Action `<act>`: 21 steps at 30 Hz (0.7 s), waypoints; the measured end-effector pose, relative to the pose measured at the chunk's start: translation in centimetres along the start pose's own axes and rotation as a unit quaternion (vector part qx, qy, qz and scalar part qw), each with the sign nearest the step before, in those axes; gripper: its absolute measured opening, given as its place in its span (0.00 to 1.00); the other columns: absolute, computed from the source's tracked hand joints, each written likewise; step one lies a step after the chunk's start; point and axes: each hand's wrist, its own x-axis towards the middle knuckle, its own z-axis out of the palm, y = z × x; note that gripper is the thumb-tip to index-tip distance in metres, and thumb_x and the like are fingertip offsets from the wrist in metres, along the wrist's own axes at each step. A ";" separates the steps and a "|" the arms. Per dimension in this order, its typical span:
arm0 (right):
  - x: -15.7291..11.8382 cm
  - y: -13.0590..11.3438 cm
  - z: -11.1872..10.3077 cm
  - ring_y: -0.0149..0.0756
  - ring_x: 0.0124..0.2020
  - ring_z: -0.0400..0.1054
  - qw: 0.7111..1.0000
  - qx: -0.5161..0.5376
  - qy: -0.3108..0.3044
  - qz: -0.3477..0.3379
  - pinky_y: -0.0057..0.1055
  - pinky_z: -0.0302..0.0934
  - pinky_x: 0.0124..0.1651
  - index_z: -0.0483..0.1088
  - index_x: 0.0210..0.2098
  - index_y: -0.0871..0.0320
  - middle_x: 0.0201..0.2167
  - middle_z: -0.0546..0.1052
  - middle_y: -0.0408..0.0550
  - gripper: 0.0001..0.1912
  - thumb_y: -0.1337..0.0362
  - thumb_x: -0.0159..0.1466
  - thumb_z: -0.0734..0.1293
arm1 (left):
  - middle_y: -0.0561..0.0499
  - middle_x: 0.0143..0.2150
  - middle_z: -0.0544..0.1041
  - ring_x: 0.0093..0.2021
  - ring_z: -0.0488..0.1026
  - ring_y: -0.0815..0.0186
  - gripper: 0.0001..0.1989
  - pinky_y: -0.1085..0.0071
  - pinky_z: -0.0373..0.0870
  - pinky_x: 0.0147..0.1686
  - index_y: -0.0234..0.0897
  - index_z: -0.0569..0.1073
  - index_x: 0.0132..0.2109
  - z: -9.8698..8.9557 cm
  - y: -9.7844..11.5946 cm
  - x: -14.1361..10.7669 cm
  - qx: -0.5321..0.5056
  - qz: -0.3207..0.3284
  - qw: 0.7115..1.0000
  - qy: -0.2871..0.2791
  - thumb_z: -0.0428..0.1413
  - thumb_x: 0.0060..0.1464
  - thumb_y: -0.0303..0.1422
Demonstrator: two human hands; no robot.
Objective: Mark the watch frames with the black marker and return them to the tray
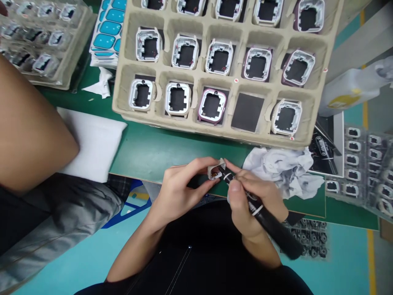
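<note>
My left hand [184, 188] pinches a small watch case frame [211, 172] between thumb and fingers, just beyond the table's front edge. The frame is pale outside and tilted, with a bit of brownish orange inside. In my right hand [256, 200] is a black pen-shaped tool [276, 231] with pale bands and a thick rear end. Its narrow tip reaches into or against the frame's opening; exact contact cannot be made out. Above my hands, a beige moulded tray [196, 125] holds rows of similar watch frames, and one front pocket [248, 112] shows only its dark pad.
Crumpled white paper [282, 170] lies right of my hands. A white foam sheet [95, 141] and another person's arm [30, 131] are at left. Blue-patterned sheets [107, 32] and another parts tray [66, 78] stand behind. At right are a white bottle [346, 90] and clear trays [365, 196].
</note>
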 end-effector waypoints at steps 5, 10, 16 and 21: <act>-0.6 0.5 -0.4 0.41 0.34 0.88 0.999 0.025 0.028 0.030 0.47 0.92 0.55 0.79 0.39 0.52 0.28 0.82 0.37 0.08 0.73 0.70 0.76 | 0.52 0.52 0.92 0.48 0.92 0.65 0.22 0.77 0.89 0.54 0.44 0.83 0.63 0.1 0.0 0.2 -0.049 -0.026 0.998 0.001 0.75 0.66 0.27; -0.6 0.2 -0.2 0.44 0.36 0.89 0.998 -0.032 0.002 -0.046 0.50 0.92 0.55 0.80 0.48 0.52 0.34 0.85 0.41 0.15 0.76 0.68 0.75 | 0.51 0.51 0.92 0.47 0.93 0.63 0.20 0.76 0.90 0.52 0.43 0.84 0.63 -0.4 -0.2 0.3 -0.055 -0.032 0.998 -0.016 0.75 0.67 0.29; -0.7 0.0 -0.1 0.48 0.40 0.91 1.000 -0.010 0.019 0.020 0.51 0.93 0.52 0.80 0.45 0.50 0.34 0.87 0.42 0.08 0.71 0.72 0.74 | 0.49 0.51 0.93 0.47 0.93 0.62 0.20 0.74 0.91 0.51 0.42 0.85 0.63 -0.2 -0.1 0.2 -0.043 -0.038 0.998 -0.004 0.75 0.67 0.30; -0.5 0.2 -0.6 0.47 0.34 0.89 0.995 0.059 0.022 0.079 0.52 0.92 0.51 0.76 0.31 0.50 0.22 0.80 0.39 0.13 0.67 0.73 0.75 | 0.48 0.49 0.93 0.47 0.94 0.58 0.23 0.70 0.93 0.53 0.39 0.85 0.61 -0.2 0.2 0.6 -0.126 -0.069 0.990 0.008 0.79 0.61 0.30</act>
